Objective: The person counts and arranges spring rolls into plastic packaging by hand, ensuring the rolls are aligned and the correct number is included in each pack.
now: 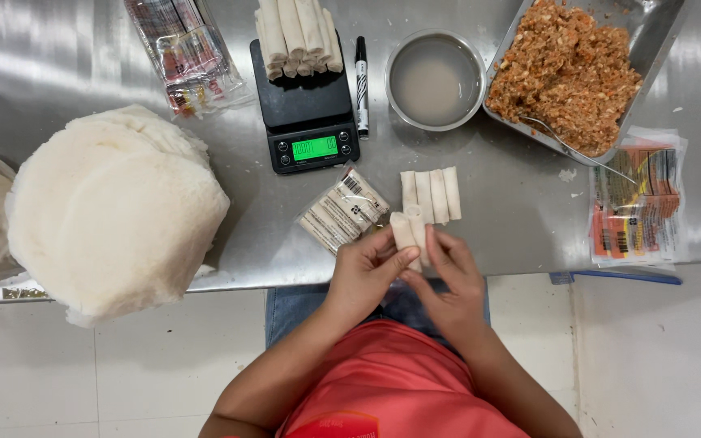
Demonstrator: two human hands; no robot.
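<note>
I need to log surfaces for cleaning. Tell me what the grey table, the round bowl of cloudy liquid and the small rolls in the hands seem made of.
The grey table looks like brushed stainless steel: dull streaky reflections. The round bowl seems polished metal: thin shiny rim. The pale rolls, held by the left hand and right hand, look like thin matte dough wrapper, probably flour-based.

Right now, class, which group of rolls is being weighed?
The stacked rolls on the black scale; the row of four rolls lies on the steel table.
</note>
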